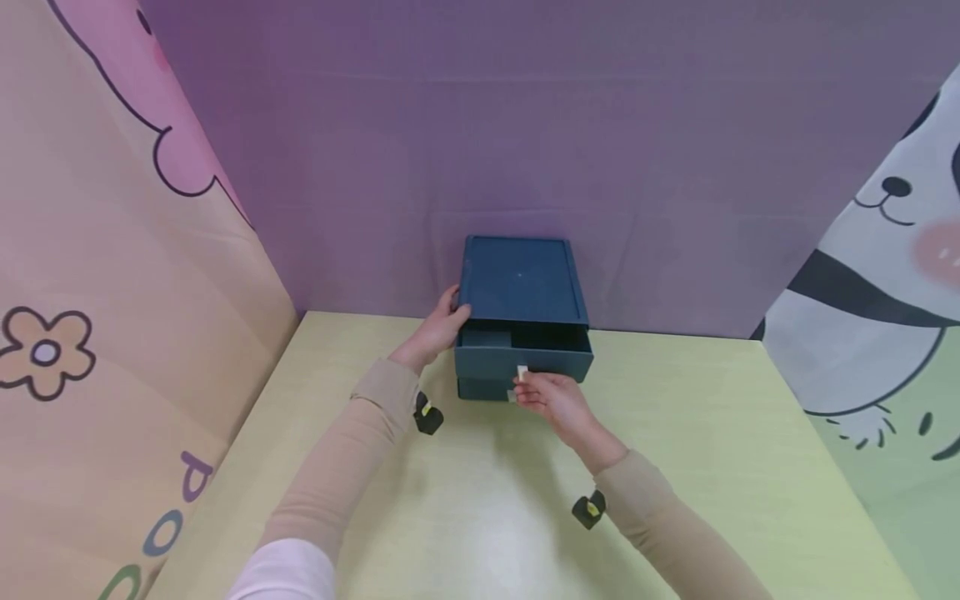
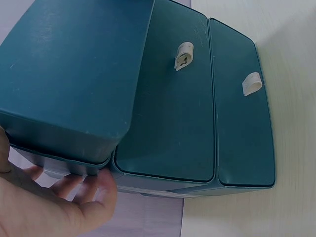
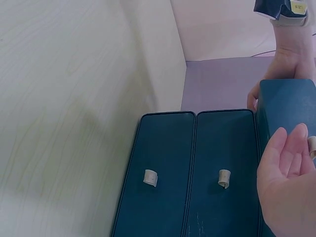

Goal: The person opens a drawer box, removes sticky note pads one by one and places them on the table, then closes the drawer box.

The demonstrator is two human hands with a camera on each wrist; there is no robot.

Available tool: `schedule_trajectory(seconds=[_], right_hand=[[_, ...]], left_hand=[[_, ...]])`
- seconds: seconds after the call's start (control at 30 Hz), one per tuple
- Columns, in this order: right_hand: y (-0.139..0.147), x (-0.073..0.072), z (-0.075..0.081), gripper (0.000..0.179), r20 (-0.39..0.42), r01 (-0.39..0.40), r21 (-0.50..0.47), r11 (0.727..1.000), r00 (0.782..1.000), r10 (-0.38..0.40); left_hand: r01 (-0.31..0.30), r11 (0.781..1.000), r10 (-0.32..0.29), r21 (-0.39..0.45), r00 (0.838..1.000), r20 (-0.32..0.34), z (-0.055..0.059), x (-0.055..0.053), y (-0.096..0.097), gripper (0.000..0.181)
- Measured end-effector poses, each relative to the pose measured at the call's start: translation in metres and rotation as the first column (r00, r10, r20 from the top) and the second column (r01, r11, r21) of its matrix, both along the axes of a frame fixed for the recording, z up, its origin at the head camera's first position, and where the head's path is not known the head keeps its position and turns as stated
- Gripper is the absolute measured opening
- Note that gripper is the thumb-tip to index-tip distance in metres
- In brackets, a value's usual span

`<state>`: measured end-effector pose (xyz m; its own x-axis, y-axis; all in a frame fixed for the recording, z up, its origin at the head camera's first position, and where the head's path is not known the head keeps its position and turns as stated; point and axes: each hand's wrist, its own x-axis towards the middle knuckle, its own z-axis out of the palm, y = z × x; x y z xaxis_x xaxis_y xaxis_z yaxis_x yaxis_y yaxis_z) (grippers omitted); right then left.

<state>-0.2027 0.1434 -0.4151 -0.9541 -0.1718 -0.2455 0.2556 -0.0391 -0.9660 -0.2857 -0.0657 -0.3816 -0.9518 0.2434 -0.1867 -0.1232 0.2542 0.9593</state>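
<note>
A dark blue drawer cabinet (image 1: 522, 279) stands against the back wall, its top drawer (image 1: 555, 363) pulled partly out. My right hand (image 1: 558, 404) is at the front of that drawer, its fingertips pinching a small whitish pull tab (image 1: 522, 373). On the cabinet's left side rests my left hand (image 1: 438, 327). In the left wrist view, the fingers of this left hand (image 2: 59, 202) touch the cabinet's side wall below the drawer's edge. Two lower drawers, the middle one (image 2: 168, 108) and the bottom one (image 2: 244, 128), are closed, each with a whitish loop tab. Most of the open drawer's inside is dark.
The cabinet is on a pale yellow table (image 1: 675, 433). Behind it hangs a purple cloth wall (image 1: 525, 125). Printed side walls, one with a flower (image 1: 47, 352) and one with a panda (image 1: 862, 292), flank the table. Black wrist devices (image 1: 428, 414) hang below both forearms.
</note>
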Motion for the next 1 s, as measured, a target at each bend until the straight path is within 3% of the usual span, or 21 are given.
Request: schedule_trajectory(seconds=[0.33, 0.4, 1.0], right_hand=[[0.0011, 0.0022, 0.0011, 0.037, 0.012, -0.018, 0.002, 1.000, 1.000, 0.018], [0.0016, 0.0022, 0.0019, 0.037, 0.020, -0.023, 0.001, 1.000, 1.000, 0.023], [0.0032, 0.0028, 0.0046, 0.031, 0.051, -0.053, -0.033, 0.998, 0.997, 0.055]], left_hand=[[-0.001, 1.000, 0.000, -0.016, 1.000, -0.025, -0.0020, 0.0018, -0.0013, 0.065], [0.000, 1.000, -0.001, -0.016, 1.000, -0.017, 0.0022, 0.0037, -0.0012, 0.065], [-0.008, 1.000, 0.008, 0.018, 1.000, 0.017, -0.0008, -0.0008, -0.0014, 0.063]])
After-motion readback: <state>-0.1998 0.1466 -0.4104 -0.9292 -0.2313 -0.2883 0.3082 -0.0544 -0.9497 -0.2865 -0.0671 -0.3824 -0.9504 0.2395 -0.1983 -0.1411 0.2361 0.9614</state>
